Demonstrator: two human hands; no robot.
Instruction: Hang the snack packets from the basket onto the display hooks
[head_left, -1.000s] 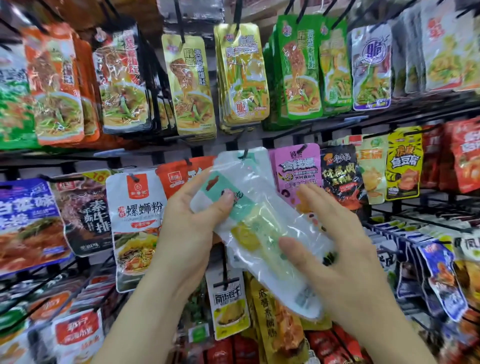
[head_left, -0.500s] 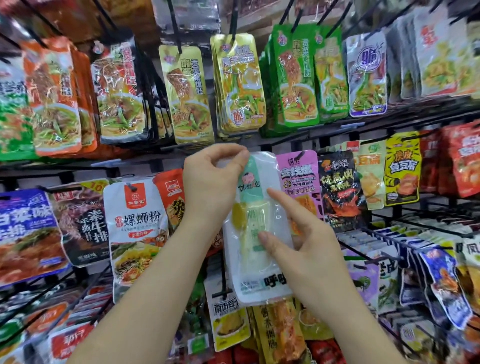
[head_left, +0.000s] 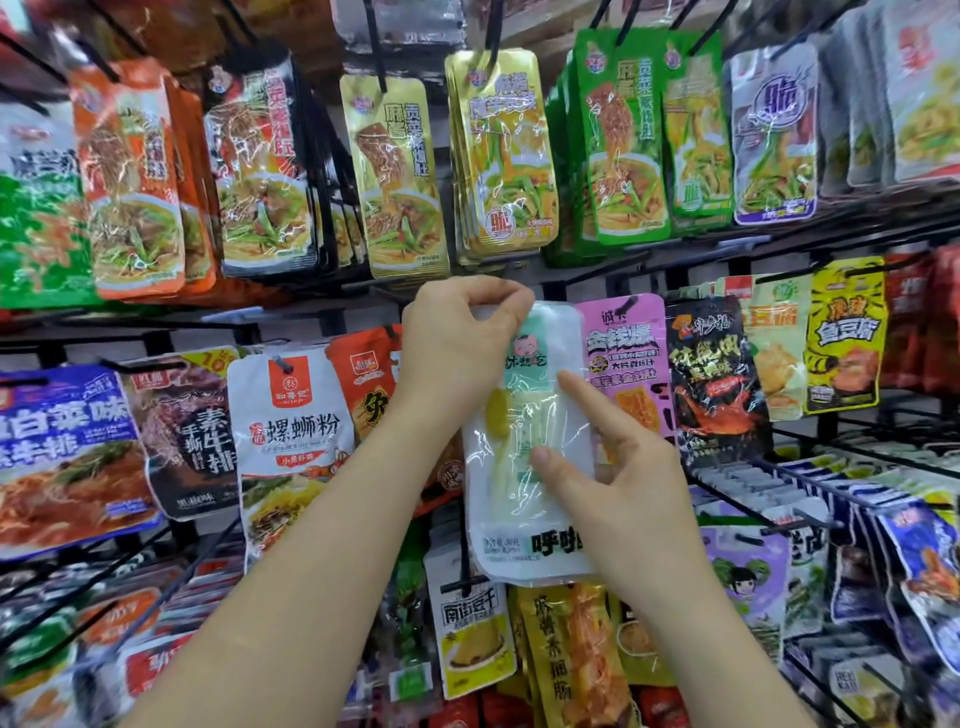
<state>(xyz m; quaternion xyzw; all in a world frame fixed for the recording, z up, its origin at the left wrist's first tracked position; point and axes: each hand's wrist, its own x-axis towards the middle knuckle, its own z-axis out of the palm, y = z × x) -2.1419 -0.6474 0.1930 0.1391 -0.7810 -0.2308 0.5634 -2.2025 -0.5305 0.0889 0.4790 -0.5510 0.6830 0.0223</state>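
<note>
Hanging the clear packet (head_left: 524, 447), middle row; not confirmed hung.
Top edge pinched by left hand (head_left: 457, 353) fingers (head_left: 493, 299), beside the pink packet (head_left: 623, 353); right hand (head_left: 623, 478) thumb and fingers clamp its middle. Its hook hidden; basket unseen.

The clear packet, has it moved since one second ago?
Yes. The clear packet was tilted, its lower end across the pink packet; now it is upright just left of it, the left hand pinching its top.

Packets are crowding the fingers (head_left: 506, 304): a pink packet (head_left: 623, 353) is hanging just right of them, an orange packet (head_left: 361, 376) near their left, gold packets (head_left: 501, 156) above. Room is lying open only toward the viewer.
</note>
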